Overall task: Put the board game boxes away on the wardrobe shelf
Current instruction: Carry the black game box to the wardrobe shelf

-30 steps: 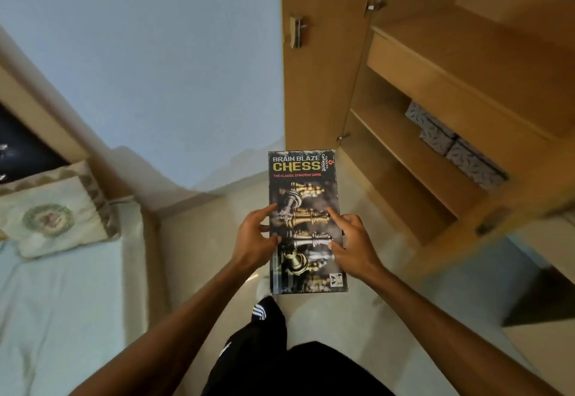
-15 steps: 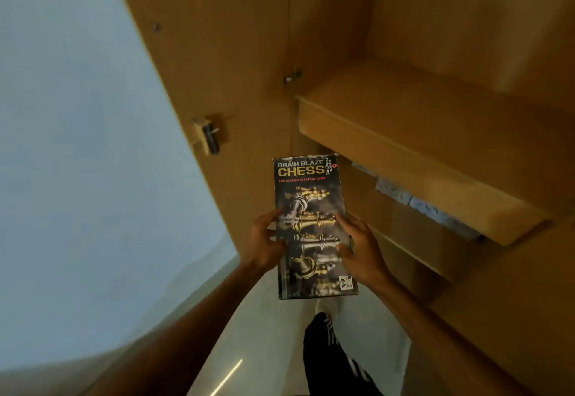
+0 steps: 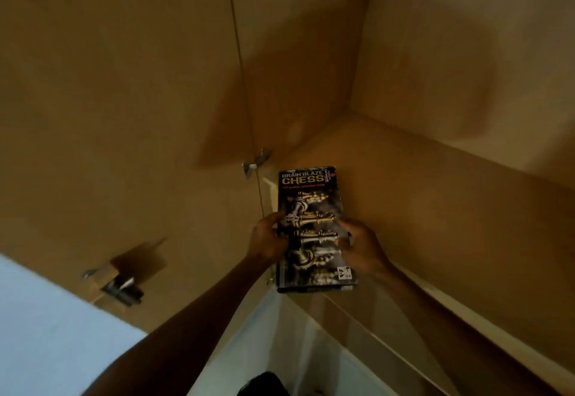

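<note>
A dark chess box (image 3: 312, 205) with gold "CHESS" lettering and pictured chess pieces is held flat in front of me. My left hand (image 3: 267, 238) grips its left long edge and my right hand (image 3: 362, 247) grips its right long edge. The box's far end reaches over the front left corner of the wooden wardrobe shelf (image 3: 451, 209), whose bare top stretches to the right. The box's near end hangs out past the shelf's front edge. I cannot tell whether the box touches the shelf.
The open wardrobe door (image 3: 124, 115) fills the left, with a hinge (image 3: 255, 162) by the box and a latch block (image 3: 119, 283) lower left. The wardrobe's back wall (image 3: 466, 37) rises behind the shelf. Pale floor (image 3: 264, 349) shows below.
The view has tilted up and closer to the wardrobe. Both hands have carried the chess box up and forward, from below the shelf to over its front corner.
</note>
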Demonstrator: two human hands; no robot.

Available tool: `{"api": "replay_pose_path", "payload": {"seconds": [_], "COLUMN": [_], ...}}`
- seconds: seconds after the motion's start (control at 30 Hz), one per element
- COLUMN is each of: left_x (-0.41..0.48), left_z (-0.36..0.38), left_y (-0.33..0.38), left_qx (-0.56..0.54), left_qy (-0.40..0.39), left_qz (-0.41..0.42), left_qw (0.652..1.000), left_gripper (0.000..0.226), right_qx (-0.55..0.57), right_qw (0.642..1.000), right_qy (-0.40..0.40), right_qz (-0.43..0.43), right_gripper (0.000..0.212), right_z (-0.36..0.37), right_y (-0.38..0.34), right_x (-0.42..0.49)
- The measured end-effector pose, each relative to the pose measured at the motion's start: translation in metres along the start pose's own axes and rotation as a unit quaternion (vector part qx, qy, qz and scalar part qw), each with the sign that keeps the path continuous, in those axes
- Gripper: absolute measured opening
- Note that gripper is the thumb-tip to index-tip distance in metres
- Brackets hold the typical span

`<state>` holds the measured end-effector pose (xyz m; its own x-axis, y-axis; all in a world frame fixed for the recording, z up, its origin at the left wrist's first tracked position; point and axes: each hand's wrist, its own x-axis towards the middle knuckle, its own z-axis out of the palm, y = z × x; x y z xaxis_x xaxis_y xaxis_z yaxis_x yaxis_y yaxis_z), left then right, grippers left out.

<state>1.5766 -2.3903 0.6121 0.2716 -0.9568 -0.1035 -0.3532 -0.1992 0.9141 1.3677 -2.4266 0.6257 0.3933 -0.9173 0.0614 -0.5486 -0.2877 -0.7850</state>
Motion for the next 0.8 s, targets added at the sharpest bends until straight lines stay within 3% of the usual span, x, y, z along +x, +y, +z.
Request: {"api": "replay_pose_path", "payload": {"seconds": [0.07, 0.17, 0.27, 0.33, 0.4, 0.53, 0.6, 0.7, 0.8], "left_x": [0.041, 0.099, 0.145, 0.166, 0.178, 0.198, 0.198, 0.196, 0.202], "left_z": [0.002, 0.003, -0.004, -0.011, -0.019, -0.030, -0.027, -0.017, -0.016], "left_y": [0.006, 0.011, 0.009, 0.010, 0.018, 0.010, 0.009, 0.010, 0.007], "left_qx": [0.030, 0.011, 0.193, 0.316, 0.361, 0.333, 0.316, 0.339, 0.350], "left_qy": [-0.035, -0.181, -0.268, -0.269, -0.240, -0.133, -0.077, -0.039, -0.058], "left_qz": [0.004, 0.020, 0.117, 0.179, 0.183, 0.213, 0.202, 0.199, 0.193], "left_qw": [0.999, 0.983, 0.937, 0.892, 0.882, 0.909, 0.924, 0.919, 0.915], "left_gripper": [0.048, 0.076, 0.114, 0.125, 0.114, 0.046, 0.029, 0.039, 0.056], "right_qx": [0.009, -0.004, -0.004, -0.002, -0.014, -0.039, -0.026, -0.060, -0.087], "right_qw": [1.000, 0.999, 0.999, 0.999, 1.000, 0.999, 0.999, 0.996, 0.993], "right_qy": [-0.022, -0.021, 0.002, 0.001, 0.012, 0.016, -0.023, -0.064, -0.068], "right_qz": [0.016, 0.038, 0.045, 0.039, 0.024, 0.007, -0.002, -0.031, -0.051], "right_gripper": [0.042, 0.042, 0.046, 0.048, 0.050, 0.041, 0.041, 0.041, 0.046], "right_z": [-0.005, -0.009, -0.013, -0.014, -0.013, -0.005, 0.001, 0.013, 0.021], "right_y": [0.008, 0.017, 0.025, 0.028, 0.033, 0.042, 0.044, 0.043, 0.045], "right_x": [0.032, 0.082, 0.116, 0.133, 0.148, 0.161, 0.165, 0.174, 0.186]}}
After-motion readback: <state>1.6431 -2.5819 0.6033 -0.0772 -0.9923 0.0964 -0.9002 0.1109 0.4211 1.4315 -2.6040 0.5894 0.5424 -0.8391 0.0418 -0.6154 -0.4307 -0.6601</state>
